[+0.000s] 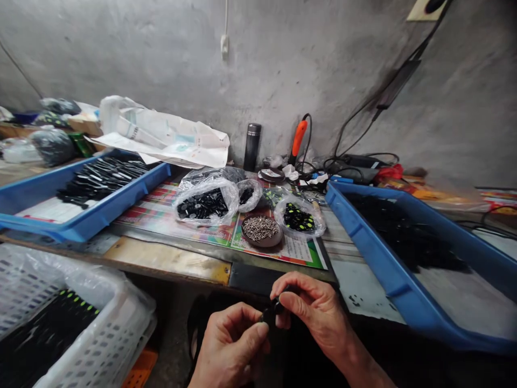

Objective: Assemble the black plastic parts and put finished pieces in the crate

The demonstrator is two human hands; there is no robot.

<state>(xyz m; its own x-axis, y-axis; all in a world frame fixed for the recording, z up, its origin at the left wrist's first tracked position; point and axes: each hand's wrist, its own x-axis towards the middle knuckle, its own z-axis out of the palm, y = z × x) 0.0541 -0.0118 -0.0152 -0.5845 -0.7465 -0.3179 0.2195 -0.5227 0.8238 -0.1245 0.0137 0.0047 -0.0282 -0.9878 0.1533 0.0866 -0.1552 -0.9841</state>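
Black piece (pixel 278 306) held off the bench (pixel 363 283)

The small black piece is just in front of the bench edge. Our left hand (pixel 234 345) pinches its near end; our right hand (pixel 319 318) has fingers closed on the far end. One part or two, we cannot tell. Beyond: a dish (pixel 276 238) of metal bits. Step, by our reading: close fingertip work. Any further move calls for steady fingers on both sides.
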